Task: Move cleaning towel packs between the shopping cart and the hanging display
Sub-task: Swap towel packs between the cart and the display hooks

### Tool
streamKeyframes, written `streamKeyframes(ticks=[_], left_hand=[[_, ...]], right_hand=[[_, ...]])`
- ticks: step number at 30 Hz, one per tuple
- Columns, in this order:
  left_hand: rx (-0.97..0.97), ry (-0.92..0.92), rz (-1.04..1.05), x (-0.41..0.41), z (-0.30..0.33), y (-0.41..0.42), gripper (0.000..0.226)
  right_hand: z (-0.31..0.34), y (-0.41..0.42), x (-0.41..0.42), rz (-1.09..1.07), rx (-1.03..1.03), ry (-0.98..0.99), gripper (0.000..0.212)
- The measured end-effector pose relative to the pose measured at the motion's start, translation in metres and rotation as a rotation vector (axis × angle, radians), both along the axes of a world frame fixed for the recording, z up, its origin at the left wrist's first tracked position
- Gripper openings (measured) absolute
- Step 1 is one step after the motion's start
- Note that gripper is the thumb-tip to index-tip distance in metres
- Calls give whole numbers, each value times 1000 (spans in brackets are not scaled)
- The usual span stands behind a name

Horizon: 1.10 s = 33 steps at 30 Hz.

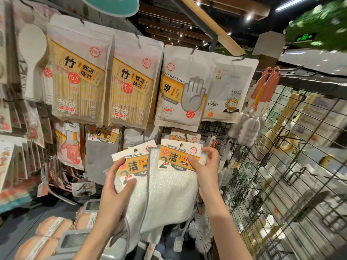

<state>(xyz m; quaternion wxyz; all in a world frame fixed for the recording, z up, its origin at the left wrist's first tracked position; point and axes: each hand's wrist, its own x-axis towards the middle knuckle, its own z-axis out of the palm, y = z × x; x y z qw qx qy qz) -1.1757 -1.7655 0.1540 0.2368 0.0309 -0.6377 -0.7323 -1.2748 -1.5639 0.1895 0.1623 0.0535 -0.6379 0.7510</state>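
Overlapping in front of the hanging display, two white fluffy cleaning towel packs with orange-and-white card headers are held up side by side. The left hand [116, 186] pinches the left towel pack [131, 166] by its header, thumb on front. The right hand [205, 171] grips the right towel pack [172, 181] at its header edge. Above hang bamboo chopstick bags [129, 91] and a disposable glove bag [182, 89]; a black wire grid panel [281, 166] stands to the right.
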Motion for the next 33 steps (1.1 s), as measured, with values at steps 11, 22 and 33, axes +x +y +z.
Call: streamKeyframes(ticks=[11, 22, 33], left_hand=[[-50, 7, 70, -7, -8, -8, 52], [-38, -5, 49, -14, -16, -17, 53], [-85, 19, 65, -15, -5, -22, 52]], right_hand=[[-7, 4, -37, -197, 29, -40, 41], [-17, 5, -73, -332, 96, -82, 35], [-6, -4, -108, -419, 244, -95, 29]])
